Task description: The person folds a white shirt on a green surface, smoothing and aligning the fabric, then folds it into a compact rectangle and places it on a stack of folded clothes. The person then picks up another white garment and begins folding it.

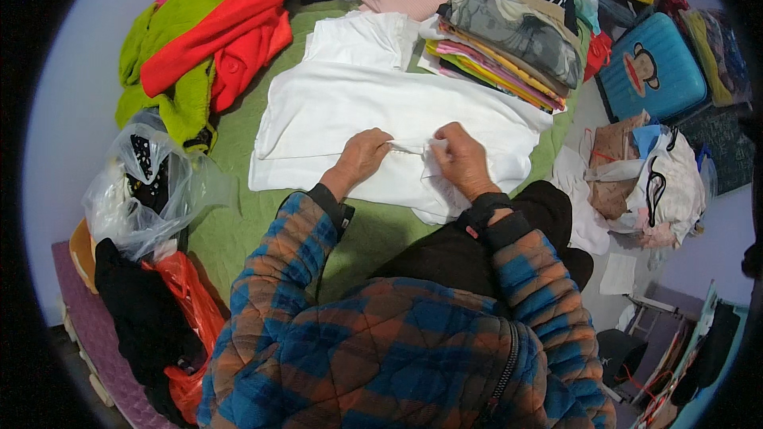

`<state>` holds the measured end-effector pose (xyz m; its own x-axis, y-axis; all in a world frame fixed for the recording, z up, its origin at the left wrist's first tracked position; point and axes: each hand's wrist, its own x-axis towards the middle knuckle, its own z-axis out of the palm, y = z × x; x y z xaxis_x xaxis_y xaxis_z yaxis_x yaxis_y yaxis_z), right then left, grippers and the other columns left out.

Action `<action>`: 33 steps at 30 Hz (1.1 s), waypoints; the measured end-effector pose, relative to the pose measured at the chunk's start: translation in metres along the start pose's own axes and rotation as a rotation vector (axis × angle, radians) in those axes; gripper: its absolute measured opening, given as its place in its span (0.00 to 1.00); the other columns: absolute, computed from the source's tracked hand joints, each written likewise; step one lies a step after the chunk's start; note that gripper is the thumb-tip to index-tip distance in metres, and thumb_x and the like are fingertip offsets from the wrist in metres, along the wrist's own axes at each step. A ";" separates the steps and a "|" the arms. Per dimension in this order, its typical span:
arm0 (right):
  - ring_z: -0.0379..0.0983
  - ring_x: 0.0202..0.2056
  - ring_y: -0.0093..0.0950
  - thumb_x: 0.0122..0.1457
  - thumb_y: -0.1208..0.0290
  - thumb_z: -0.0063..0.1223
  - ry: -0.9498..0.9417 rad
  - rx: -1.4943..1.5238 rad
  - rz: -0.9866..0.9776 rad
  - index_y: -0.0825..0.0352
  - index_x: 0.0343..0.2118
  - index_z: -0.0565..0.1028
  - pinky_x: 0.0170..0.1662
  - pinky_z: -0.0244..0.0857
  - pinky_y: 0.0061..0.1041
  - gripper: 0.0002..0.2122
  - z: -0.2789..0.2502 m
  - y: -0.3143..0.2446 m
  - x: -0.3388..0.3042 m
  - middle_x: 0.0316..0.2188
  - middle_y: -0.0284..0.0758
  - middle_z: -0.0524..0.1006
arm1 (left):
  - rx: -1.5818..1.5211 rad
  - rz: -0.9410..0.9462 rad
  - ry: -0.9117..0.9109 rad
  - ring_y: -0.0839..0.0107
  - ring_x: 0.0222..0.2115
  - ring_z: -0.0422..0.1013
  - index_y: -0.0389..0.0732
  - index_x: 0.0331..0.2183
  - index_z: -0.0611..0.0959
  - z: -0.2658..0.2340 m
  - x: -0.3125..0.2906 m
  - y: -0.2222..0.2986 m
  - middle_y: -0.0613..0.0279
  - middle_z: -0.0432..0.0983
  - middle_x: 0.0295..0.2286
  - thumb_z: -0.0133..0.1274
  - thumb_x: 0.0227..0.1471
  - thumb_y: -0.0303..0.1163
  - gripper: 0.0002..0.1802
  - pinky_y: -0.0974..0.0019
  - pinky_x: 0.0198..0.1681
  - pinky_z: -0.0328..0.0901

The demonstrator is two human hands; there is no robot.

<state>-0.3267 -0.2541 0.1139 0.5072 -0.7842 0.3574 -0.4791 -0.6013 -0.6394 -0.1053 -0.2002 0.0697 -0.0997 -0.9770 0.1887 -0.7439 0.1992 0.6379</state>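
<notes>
A white garment (334,115) lies spread in front of me on a green bed cover (238,226). My left hand (362,160) pinches a small fold of its cloth near the middle. Just to the right, my right hand (462,160) has its fingers curled on the same white cloth, with a short gap between the two hands. The fabric is drawn up slightly between them, and a loose part hangs down below my right hand. Beyond it lies another folded white cloth (358,41); whether the two are joined I cannot tell.
A stack of folded clothes (509,32) stands at the back right. Red and green fleece clothing (222,40) is heaped at the far left, above a clear plastic bag (151,183). A red bag (195,334) lies lower left. To the right are a blue suitcase (656,63) and a filled bag (675,183).
</notes>
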 end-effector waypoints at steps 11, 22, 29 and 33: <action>0.68 0.30 0.37 0.41 0.79 0.53 -0.090 -0.338 -0.046 0.64 0.26 0.70 0.31 0.63 0.35 0.07 0.034 0.010 0.006 0.23 0.36 0.68 | 0.031 0.078 -0.019 0.54 0.29 0.69 0.36 0.30 0.78 -0.005 0.006 -0.003 0.53 0.72 0.26 0.50 0.48 0.27 0.06 0.58 0.34 0.64; 0.71 0.30 0.44 0.51 0.78 0.48 -0.026 -0.173 0.182 0.65 0.30 0.67 0.32 0.65 0.36 0.04 0.026 0.019 0.007 0.28 0.43 0.73 | 0.155 -0.060 0.195 0.54 0.30 0.69 0.39 0.29 0.79 -0.039 0.001 -0.032 0.55 0.73 0.27 0.51 0.44 0.26 0.05 0.57 0.35 0.64; 0.72 0.30 0.41 0.51 0.79 0.49 -0.002 -0.029 0.047 0.65 0.31 0.69 0.32 0.66 0.34 0.05 0.025 0.013 0.007 0.28 0.41 0.74 | 0.286 -0.018 0.298 0.55 0.28 0.70 0.39 0.29 0.78 -0.064 -0.010 -0.059 0.54 0.72 0.26 0.53 0.41 0.23 0.07 0.59 0.32 0.65; 0.71 0.31 0.42 0.50 0.79 0.48 -0.057 -0.025 0.012 0.62 0.34 0.70 0.34 0.66 0.36 0.08 0.025 0.015 0.005 0.30 0.40 0.72 | 0.336 0.026 0.313 0.58 0.29 0.69 0.40 0.28 0.78 -0.070 -0.016 -0.072 0.57 0.72 0.25 0.53 0.39 0.23 0.08 0.59 0.32 0.63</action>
<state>-0.3136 -0.2631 0.0884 0.5412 -0.7817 0.3100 -0.5028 -0.5963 -0.6258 -0.0038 -0.1939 0.0736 0.0442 -0.8915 0.4508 -0.9219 0.1374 0.3622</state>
